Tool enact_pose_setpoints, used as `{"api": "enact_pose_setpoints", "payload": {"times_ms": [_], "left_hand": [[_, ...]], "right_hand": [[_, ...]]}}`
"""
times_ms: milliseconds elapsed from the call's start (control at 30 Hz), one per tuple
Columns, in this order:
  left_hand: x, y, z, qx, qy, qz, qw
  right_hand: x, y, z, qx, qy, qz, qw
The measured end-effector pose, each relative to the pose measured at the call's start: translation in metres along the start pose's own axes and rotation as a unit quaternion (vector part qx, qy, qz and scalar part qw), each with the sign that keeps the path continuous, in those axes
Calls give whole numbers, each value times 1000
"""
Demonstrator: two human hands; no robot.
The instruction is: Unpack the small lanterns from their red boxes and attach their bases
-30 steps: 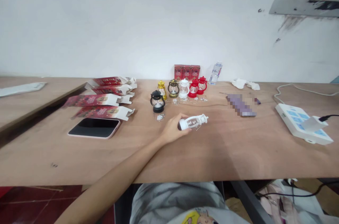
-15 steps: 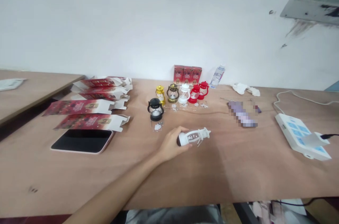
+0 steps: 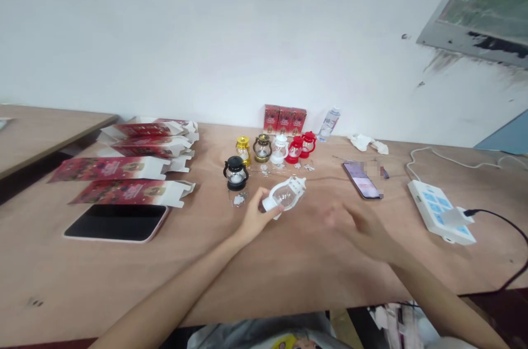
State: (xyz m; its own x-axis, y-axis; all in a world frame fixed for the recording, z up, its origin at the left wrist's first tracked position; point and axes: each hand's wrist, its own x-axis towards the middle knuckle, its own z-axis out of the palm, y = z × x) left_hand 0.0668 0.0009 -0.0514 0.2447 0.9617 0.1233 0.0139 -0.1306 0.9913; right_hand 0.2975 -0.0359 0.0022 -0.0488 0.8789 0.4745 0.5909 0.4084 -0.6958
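Note:
A white toy lantern [image 3: 287,194] lies tilted in my left hand [image 3: 254,214], whose fingers wrap round its base; its top points to the upper right. My right hand [image 3: 358,225] is in the air to the right of that lantern, apart from it, with its fingers smeared by motion. Behind them stand a black lantern [image 3: 236,174], a gold lantern [image 3: 243,150], a bronze lantern [image 3: 262,149], another white lantern [image 3: 279,150] and two red lanterns [image 3: 295,151]. Small metal and white bits [image 3: 239,199] lie in front of them.
Flattened red boxes [image 3: 119,167] and a black-screened phone [image 3: 117,222] lie to the left. Red boxes [image 3: 284,120] and a clear bottle [image 3: 329,125] stand by the wall. A lit phone [image 3: 363,179], crumpled tissue [image 3: 361,142] and a power strip [image 3: 440,211] with cables are on the right.
My right hand has come into view from the lower right. The white lantern in my left hand has turned, so its round clear middle shows more. The camera view has shifted slightly.

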Motion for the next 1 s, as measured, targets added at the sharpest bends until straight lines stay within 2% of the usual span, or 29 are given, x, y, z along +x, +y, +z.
{"api": "enact_pose_setpoints", "payload": {"times_ms": [133, 200, 267, 367, 400, 467, 567, 633, 700, 833, 933, 1000], "left_hand": [[2, -2, 0, 4, 14, 23, 1000], [3, -5, 0, 18, 4, 39, 999], [3, -9, 0, 33, 2, 60, 998], [4, -13, 0, 53, 26, 85, 995], [5, -14, 0, 62, 36, 91, 993], [6, -17, 0, 79, 57, 99, 990], [8, -21, -1, 95, 85, 102, 987], [10, -22, -2, 96, 93, 103, 986], [12, -22, -4, 89, 97, 106, 986], [14, -16, -8, 44, 95, 101, 989], [14, -11, -9, 12, 83, 82, 993], [13, -8, -9, 3, 79, 66, 995]], "right_hand": [[13, 19, 34, 74, 4, 76, 994], [15, 27, 53, 109, 1, 80, 991], [12, 31, 69, 104, 60, 50, 991], [-1, 29, 81, 20, 159, -52, 986], [-4, 27, 83, -16, 161, -90, 983], [-9, 24, 84, -78, 120, -145, 979], [-10, 22, 84, -122, 60, -180, 974], [-8, 23, 84, -111, 55, -184, 975], [-5, 27, 83, -66, 83, -153, 982], [5, 37, 80, 81, 179, 6, 980], [14, 45, 80, 211, 148, 108, 960], [18, 50, 81, 289, 114, 150, 939]]}}
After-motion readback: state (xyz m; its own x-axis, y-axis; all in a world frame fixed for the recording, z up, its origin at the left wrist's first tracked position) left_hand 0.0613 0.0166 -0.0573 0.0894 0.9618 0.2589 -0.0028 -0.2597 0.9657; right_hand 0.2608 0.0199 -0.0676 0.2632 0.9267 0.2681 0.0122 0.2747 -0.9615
